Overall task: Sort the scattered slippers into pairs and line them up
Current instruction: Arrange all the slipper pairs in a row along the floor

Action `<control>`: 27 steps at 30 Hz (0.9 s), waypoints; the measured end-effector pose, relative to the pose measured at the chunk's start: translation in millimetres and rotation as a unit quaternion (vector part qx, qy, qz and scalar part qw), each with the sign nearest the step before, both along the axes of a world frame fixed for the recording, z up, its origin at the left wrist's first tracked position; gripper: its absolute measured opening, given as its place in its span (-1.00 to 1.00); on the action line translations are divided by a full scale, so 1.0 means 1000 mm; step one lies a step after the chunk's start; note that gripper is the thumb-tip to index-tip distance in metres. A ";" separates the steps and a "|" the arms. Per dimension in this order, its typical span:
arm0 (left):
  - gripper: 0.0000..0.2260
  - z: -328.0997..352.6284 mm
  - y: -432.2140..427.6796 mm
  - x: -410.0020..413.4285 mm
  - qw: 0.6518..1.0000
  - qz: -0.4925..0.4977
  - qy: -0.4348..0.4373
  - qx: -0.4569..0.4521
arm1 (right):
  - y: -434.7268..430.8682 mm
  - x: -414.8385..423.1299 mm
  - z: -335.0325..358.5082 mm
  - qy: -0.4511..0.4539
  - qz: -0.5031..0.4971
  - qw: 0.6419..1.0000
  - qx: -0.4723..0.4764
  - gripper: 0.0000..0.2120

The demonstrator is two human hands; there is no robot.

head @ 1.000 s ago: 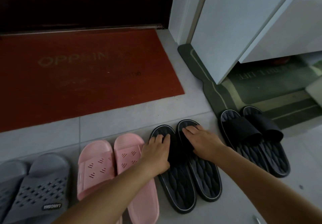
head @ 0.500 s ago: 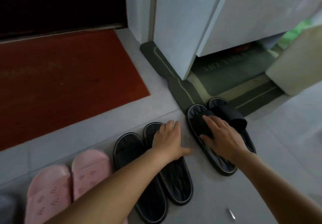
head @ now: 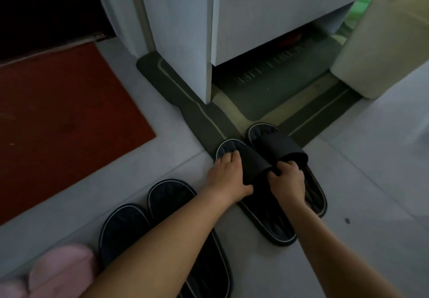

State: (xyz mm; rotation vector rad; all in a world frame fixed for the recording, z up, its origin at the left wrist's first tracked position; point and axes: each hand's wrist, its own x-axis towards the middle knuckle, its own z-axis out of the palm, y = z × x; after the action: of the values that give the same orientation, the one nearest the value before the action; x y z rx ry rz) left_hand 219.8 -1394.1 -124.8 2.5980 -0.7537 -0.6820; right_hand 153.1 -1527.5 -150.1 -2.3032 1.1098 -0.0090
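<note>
A pair of black open-toe slippers lies with its toes on the dark green mat. My left hand (head: 228,173) grips the left side of the nearer slipper (head: 251,161). My right hand (head: 287,178) holds the strap edge between that slipper and the farther slipper (head: 279,145); which one it grips I cannot tell. A second pair of black slippers (head: 167,195) sits side by side at lower centre, partly under my left forearm. The toes of a pink pair (head: 60,267) show at the bottom left.
A red doormat (head: 58,123) covers the floor at left. A dark green mat (head: 195,109) runs under a white cabinet (head: 232,19). A pale bin (head: 380,42) stands at right. Grey tile floor lies around the slippers.
My view has swung right. My left hand left the middle black pair and moved onto the right black pair. My right hand slid back to the strap edge.
</note>
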 end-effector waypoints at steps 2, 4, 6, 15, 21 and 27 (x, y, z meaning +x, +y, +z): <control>-0.12 -0.001 0.005 -0.002 1.000 0.001 -0.003 -0.007 | 0.005 -0.003 -0.001 -0.024 0.029 0.999 -0.015 -0.85; -0.12 -0.003 0.014 -0.006 1.000 -0.002 -0.003 -0.008 | 0.010 -0.008 0.000 -0.036 0.057 0.997 -0.028 -0.82; -0.11 -0.006 0.023 -0.011 1.000 -0.001 -0.005 -0.010 | 0.014 -0.013 -0.002 -0.036 0.088 0.995 -0.039 -0.80; -0.12 -0.006 0.046 -0.014 1.000 0.023 -0.010 -0.013 | 0.029 -0.011 0.000 -0.040 0.129 0.990 -0.041 -0.77; -0.13 -0.009 0.050 -0.015 1.000 0.023 -0.007 -0.007 | 0.032 -0.009 -0.002 -0.036 0.132 0.990 -0.032 -0.82; -0.13 -0.010 0.049 -0.014 1.000 0.011 -0.018 0.006 | 0.032 -0.008 -0.004 -0.034 0.124 0.991 -0.027 -0.84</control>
State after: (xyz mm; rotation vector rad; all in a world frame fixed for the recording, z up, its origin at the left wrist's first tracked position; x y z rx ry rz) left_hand 205.5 -1344.6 -135.1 2.6323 -0.7336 -0.6364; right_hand 145.0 -1495.9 -153.6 -2.4546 0.7942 -0.0208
